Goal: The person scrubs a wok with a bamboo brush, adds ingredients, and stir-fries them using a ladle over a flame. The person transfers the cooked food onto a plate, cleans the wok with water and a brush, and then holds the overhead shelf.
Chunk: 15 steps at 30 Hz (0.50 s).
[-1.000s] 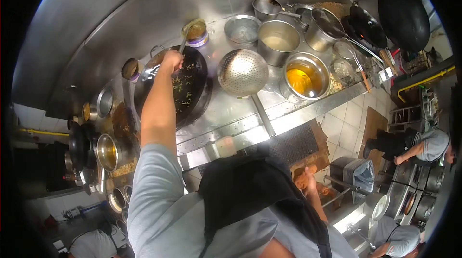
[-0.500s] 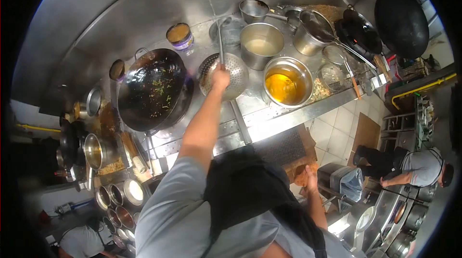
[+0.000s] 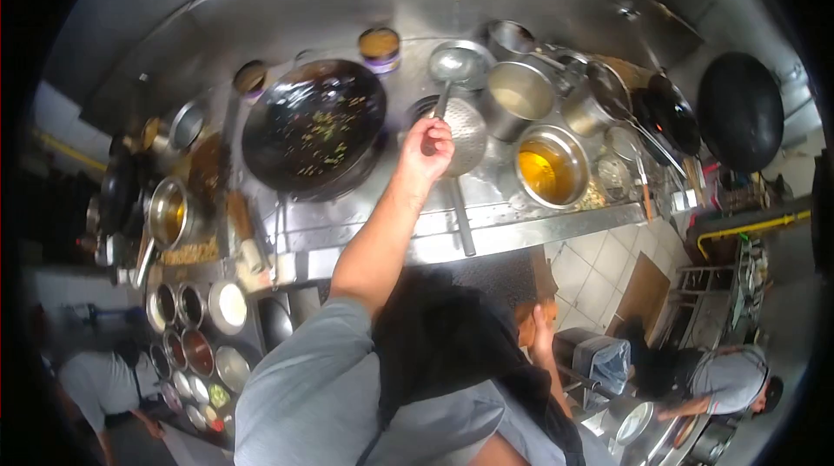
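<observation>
Gripped in the left hand (image 3: 417, 152), fingers curled around the near end of the handle: a long-handled, grey metal ladle (image 3: 444, 102). Slender and dull silver along the shaft, pointed away from the body, with the far end at a round, shallow, silver metal basin (image 3: 486, 67); too blurred there to tell bowl from basin. Held above a round, perforated, silver metal strainer (image 3: 470, 138), partly hidden by the hand and lying on the stainless-steel counter (image 3: 391, 205), its straight handle toward the front edge.

Low beside the black apron (image 3: 443, 340), closed around a small, orange-brown item (image 3: 526, 325): the right hand (image 3: 543, 333). Too blurred to identify.

To the left of the ladle, a large, round, black metal wok (image 3: 268, 149), glossy along the upper wall, with small green and pale scraps (image 3: 326, 129) strewn across the bottom. To the right of the strainer, a silver metal pot (image 3: 581, 160) of clear golden liquid (image 3: 540, 172); just behind, a deeper silver metal pot (image 3: 501, 123) of cloudy, pale liquid.
</observation>
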Available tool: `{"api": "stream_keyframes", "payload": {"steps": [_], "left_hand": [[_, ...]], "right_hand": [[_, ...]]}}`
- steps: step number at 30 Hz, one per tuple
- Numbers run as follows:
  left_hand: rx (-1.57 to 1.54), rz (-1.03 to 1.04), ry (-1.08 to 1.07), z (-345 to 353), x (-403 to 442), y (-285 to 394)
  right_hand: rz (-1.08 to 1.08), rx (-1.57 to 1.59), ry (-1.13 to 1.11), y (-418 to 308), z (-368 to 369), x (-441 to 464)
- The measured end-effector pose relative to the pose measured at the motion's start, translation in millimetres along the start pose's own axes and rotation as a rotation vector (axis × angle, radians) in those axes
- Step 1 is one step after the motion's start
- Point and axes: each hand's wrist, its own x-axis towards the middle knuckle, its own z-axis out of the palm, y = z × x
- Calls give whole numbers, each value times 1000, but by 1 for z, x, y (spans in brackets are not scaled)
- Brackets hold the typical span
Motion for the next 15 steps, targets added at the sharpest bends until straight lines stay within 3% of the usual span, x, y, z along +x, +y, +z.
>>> {"api": "stream_keyframes", "payload": {"steps": [2, 6, 7, 8, 10, 12, 15], "left_hand": [[14, -2, 16, 20, -45, 6], [199, 76, 113, 64, -143, 16], [266, 102, 159, 72, -167, 21], [270, 109, 161, 78, -191, 25], [414, 157, 250, 88, -238, 33], [505, 147, 296, 94, -283, 43], [602, 137, 433, 100, -340, 53]], "right_hand": [[-122, -113, -9, -42, 71, 3], [-89, -123, -366, -58, 190, 33], [-92, -102, -374, -60, 231, 28], [-30, -8, -526, -67, 270, 16], [-96, -101, -641, -66, 343, 1], [-24, -172, -747, -43, 409, 9], [262, -128, -756, -30, 491, -1]]}}
